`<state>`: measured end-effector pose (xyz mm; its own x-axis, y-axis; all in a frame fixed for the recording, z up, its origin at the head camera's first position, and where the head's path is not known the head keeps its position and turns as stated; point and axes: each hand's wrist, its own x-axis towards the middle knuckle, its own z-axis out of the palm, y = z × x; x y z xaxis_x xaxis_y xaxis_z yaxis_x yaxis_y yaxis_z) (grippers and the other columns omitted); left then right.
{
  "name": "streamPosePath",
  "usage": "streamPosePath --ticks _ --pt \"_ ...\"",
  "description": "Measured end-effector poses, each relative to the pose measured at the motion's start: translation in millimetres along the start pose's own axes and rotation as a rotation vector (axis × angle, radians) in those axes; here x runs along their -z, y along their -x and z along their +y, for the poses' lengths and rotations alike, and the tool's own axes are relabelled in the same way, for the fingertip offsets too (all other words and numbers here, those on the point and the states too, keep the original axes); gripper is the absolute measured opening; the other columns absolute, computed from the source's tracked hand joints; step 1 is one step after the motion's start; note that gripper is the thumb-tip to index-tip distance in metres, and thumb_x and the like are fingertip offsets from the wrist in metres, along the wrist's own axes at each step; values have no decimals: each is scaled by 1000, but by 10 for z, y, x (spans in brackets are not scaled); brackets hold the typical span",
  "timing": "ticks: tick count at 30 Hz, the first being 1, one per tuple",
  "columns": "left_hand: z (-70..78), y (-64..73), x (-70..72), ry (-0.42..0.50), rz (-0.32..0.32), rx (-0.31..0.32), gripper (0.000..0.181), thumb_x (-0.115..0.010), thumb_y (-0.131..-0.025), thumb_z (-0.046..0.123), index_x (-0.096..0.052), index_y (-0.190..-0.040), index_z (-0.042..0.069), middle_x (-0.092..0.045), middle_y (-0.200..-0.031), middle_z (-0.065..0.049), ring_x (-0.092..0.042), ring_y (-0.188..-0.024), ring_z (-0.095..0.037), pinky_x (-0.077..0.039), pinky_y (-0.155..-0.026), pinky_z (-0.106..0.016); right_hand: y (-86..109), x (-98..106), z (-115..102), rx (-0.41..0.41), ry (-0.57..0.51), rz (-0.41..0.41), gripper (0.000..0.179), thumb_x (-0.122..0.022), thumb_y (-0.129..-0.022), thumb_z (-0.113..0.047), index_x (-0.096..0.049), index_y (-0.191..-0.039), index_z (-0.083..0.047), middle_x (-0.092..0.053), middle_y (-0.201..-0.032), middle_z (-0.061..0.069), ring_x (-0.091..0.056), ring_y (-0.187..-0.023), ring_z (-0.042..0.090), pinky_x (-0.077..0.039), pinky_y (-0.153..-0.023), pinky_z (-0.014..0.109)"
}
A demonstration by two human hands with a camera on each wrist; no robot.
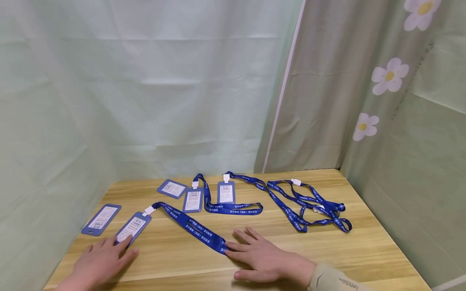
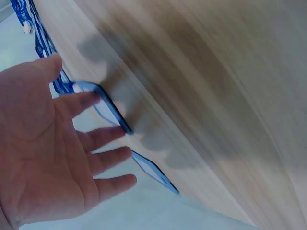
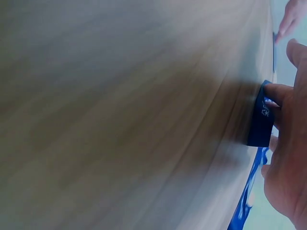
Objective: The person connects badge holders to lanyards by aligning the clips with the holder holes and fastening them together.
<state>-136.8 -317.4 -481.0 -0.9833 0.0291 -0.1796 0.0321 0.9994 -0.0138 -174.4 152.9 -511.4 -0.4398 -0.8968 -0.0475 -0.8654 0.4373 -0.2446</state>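
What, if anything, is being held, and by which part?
Nothing appears gripped: the left hand touches a card at its near end; the right hand touches that card's lanyard at its unclipped end.

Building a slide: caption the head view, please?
Left grip at a badge, right grip at its blue strap, on a wooden table.

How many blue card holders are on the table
5: one card holder at the left hand, another at far left, and three behind: left one, middle one, right one.
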Motion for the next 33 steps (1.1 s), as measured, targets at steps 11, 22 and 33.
streamPosePath --ticks 11,22,33 --pt "152 -130 14 28 35 76 91 -31 -99 74 -51 -147 -1 -48 -124 -48 -48 -110 -65 -36 -93 -79 -459 -13 -119 17 15 -10 68 -18 -103 -69 -26 -162 -35 -16 -169 -9 -2 -157 27 -4 -124 58" --pt "145 -22 44 71 -91 82 103 -27 -96 80 -43 -150 -5 -29 -144 -50 -29 -125 -74 -25 -97 -85 -204 -30 -143 42 0 -12 67 -24 -105 -65 -20 -164 -34 -15 -169 -9 -6 -157 30 -8 -122 64" --pt "72 -212 -17 72 21 53 97 -25 -100 75 -46 -147 -7 -37 -140 -49 -28 -128 -72 -22 -100 -84 -528 6 -201 27 12 -26 70 -16 -105 -66 -28 -162 -30 -21 -167 -11 -7 -157 25 -7 -124 56"
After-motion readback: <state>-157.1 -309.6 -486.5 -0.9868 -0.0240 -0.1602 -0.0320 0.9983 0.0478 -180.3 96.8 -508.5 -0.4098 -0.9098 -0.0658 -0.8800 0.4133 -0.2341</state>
